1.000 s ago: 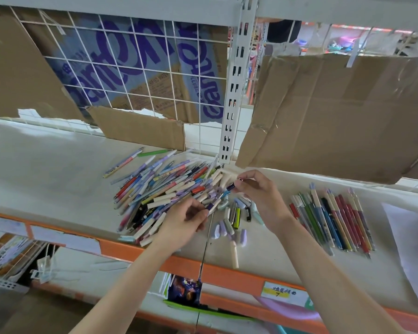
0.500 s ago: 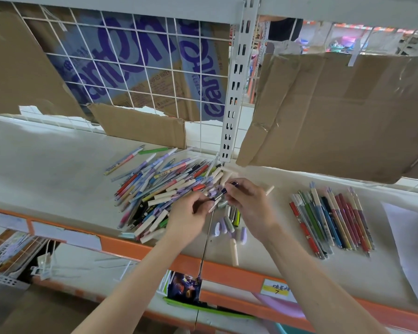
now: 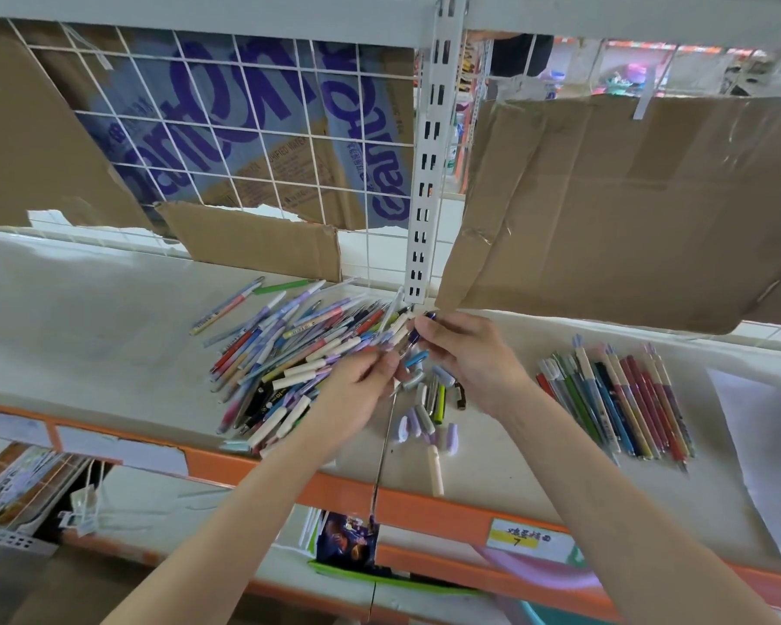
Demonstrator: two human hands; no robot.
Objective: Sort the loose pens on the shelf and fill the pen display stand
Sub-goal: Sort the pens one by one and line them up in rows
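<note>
Dark-blue slim plastic pen [image 3: 418, 333] is sitting just right of the jumbled heap of loose mixed-colour pens [image 3: 298, 354], pinched by the right hand [image 3: 470, 358]; the left hand [image 3: 357, 394], fingers curled, is gripping its lower end beside the heap.

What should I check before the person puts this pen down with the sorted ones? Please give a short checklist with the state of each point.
1. Pen held securely: ok. The right hand pinches a dark blue pen, and the left hand meets its lower end.
2. Pen capped: cannot tell; the fingers hide the ends.
3. Sorted row of pens ready: ok. It lies in a tidy row to the right of the hands.
4. Path to the row free: ok. Bare shelf lies between the hands and the row.
5. Loose caps out of the way: not ok. They lie scattered just below the hands.
6. Unsorted pile finished: not ok. Many pens remain.
</note>
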